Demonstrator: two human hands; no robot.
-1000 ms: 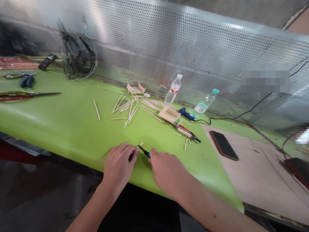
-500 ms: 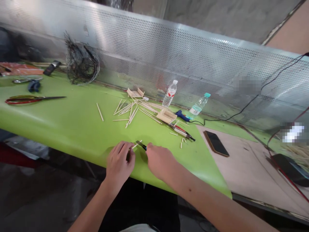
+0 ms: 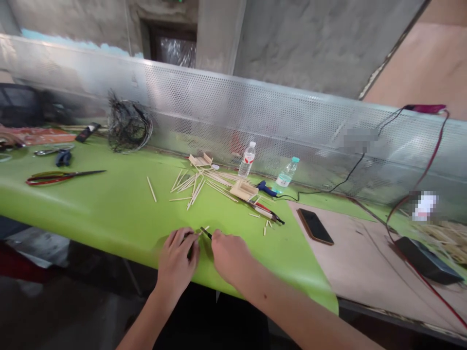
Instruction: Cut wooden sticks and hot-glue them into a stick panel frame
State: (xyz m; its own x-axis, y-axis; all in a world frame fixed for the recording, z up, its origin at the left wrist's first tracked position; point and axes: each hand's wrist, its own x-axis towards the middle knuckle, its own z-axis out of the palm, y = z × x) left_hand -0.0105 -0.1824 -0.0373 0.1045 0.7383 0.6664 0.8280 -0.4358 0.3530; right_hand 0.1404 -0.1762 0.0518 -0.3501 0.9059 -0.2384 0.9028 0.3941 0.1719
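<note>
My left hand [image 3: 178,255] is closed on a thin wooden stick [image 3: 206,228], pressing it near the front edge of the green table mat [image 3: 109,204]. A utility knife [image 3: 206,233] is in my right hand [image 3: 231,255], its fingers wrapped round the handle. The blade lies across the stick, just beyond my left fingertips. Much of the stick is hidden under my left hand. Past my hands lies a loose pile of wooden sticks [image 3: 197,190]. Short cut pieces [image 3: 265,231] rest to the right, near a small wooden frame [image 3: 243,190].
Another small wooden frame [image 3: 200,160] sits behind the pile. Two bottles [image 3: 247,160] and a blue glue gun [image 3: 267,188] stand towards the perforated metal screen [image 3: 219,107]. A phone [image 3: 315,226] lies right; scissors [image 3: 65,177], pliers [image 3: 63,157] and a wire bundle [image 3: 129,121] lie left.
The camera view has tilted up, so things sit lower in the picture. The knife blade appears turned more edge-on against the stick. Both hands keep their grips.
</note>
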